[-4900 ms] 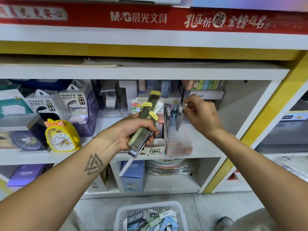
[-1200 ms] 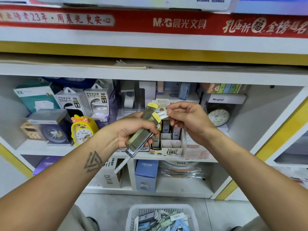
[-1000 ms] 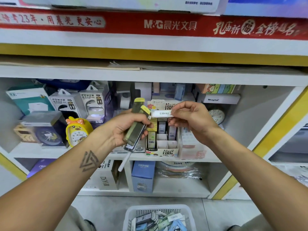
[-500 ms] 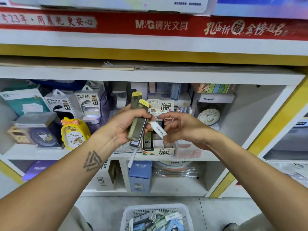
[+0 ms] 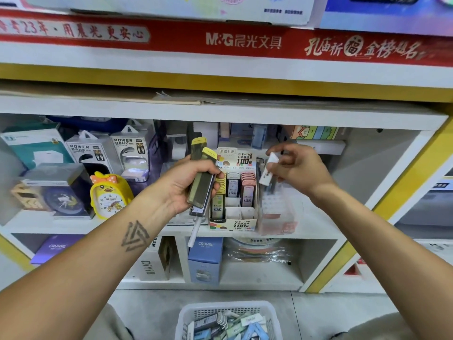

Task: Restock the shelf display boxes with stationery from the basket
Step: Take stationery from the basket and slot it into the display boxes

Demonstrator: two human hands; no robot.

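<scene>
1. Our left hand wraps a bundle of yellow-capped lead cases and a white pen, likely kept ready as stock.
2. Just right, the display box on the shelf shows empty front slots.
3. Our right hand pinches a white case at its top; the case hangs below the grip, above a clear box.
4. The basket sits near, on the floor.

Lead cases: translucent olive plastic, glossy, with opaque yellow caps.
Display box: printed cardboard, matt.
Basket: white perforated plastic.
Clear box: transparent plastic.
Shelf: smooth white laminate.
</scene>
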